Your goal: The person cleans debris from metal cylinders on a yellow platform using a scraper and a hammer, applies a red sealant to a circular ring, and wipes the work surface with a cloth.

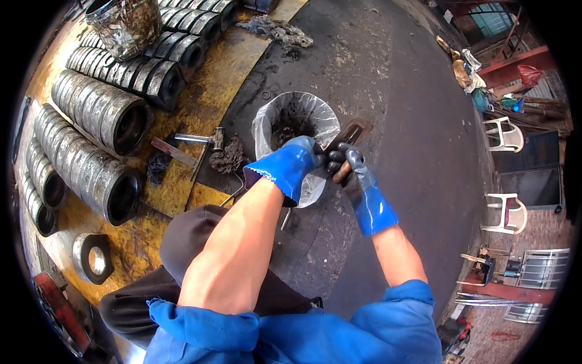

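Note:
My right hand [362, 191], in a blue and black rubber glove, is closed round the brown wooden handle of a flat, trowel-like tool [353, 131]. Its dark, dirty blade slants up and to the right, just beyond the fingers. In a matching glove, my left hand [294, 161] reaches over the near rim of the bucket, its fingers curled close to the blade. What those fingers hold, if anything, is hidden. Below both hands stands the bucket [262, 130], lined with clear plastic, with dark, grease-like stuff [294, 124] inside.
Rows of thick metal rings [100, 109] lie at left on a yellow, oily floor, with one hexagonal nut [92, 259] nearer me. A hammer [203, 139] and dark rags [229, 156] lie left of the bucket. A paint-smeared bucket [124, 27] stands far left; white chairs [505, 134] are at right.

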